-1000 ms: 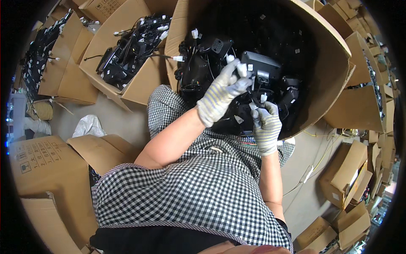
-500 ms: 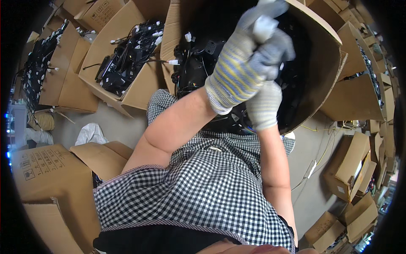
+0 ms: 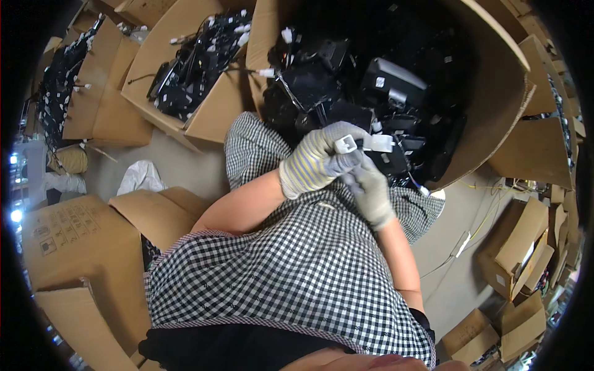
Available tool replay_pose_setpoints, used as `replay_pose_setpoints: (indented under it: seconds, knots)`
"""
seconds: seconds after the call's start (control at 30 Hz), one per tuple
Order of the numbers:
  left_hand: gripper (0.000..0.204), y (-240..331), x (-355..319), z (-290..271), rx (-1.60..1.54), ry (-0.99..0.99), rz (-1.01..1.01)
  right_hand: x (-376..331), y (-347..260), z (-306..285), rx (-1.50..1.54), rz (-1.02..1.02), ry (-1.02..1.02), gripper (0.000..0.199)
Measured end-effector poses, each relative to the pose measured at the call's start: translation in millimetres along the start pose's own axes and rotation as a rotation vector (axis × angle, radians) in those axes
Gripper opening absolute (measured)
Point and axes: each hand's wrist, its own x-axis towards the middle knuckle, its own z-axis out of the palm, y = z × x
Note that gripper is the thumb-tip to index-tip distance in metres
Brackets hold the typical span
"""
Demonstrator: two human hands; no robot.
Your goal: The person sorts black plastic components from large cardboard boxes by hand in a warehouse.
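Close together at the near edge of the large cardboard box (image 3: 489, 142) are my two gloved hands. My left hand (image 3: 318, 159), in a yellow-and-grey striped knit glove, is closed on a white plug connector (image 3: 345, 144) whose square socket end faces up. A second white connector (image 3: 378, 143) juts out just to its right. My right hand (image 3: 371, 188), in a pale grey glove, is closed with its fingertips against the left hand's; what it pinches is hidden. Beyond them, black plastic units (image 3: 396, 80) with cables and white plugs fill the box.
To the left, an open carton (image 3: 213, 120) holds black cabled parts, with another carton (image 3: 102, 99) beyond it. A closed carton (image 3: 74, 247) stands near left. Several boxes (image 3: 513, 241) line the right side, and a yellow cable (image 3: 482, 222) lies on the floor.
Both hands have come down and nearer to my body from over the large box. The white connectors now show clearly, and the black units behind are uncovered.
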Motion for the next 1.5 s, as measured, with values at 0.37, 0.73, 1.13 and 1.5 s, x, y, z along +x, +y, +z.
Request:
replay_pose_setpoints:
  seconds: [0.37,0.73,1.13,1.5]
  knots:
    - [0.024,5,-33,-15,-0.022,0.039,-0.361,25,-55,-83,-0.151,-0.11,0.03,0.018]
    - [0.019,-3,-49,-44,0.759,-0.052,-0.062,48,-49,-80,0.445,0.337,-0.596,0.028]
    - [0.025,0,-41,-42,1.014,-0.242,-0.159,22,-45,-57,0.357,0.288,-0.117,0.033]
    - [0.032,-6,-35,-37,1.13,-0.33,-0.305,35,-79,-54,-0.566,-0.117,-0.326,0.015]
